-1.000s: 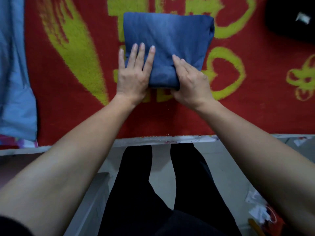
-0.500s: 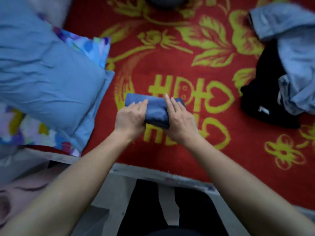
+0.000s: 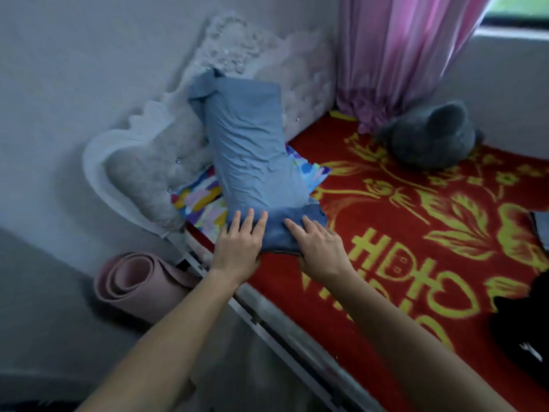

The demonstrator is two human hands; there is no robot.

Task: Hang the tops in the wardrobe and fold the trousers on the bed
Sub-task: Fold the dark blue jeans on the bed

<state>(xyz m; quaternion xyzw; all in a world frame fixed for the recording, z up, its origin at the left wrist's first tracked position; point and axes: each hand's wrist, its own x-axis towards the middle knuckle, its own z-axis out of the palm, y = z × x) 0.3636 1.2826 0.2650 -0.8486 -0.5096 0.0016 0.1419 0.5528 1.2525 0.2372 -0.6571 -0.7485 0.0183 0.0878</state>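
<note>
We press the folded trousers down beside the blue pillow, left hand and right hand flat, fingers straight.

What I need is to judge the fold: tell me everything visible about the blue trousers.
The folded trousers are a compact bundle of blue, denim-like cloth, with a dark seam along the near edge. They lie on the red blanket against the light blue pillow. The left hand and right hand press its ends, fingers straight.
</note>
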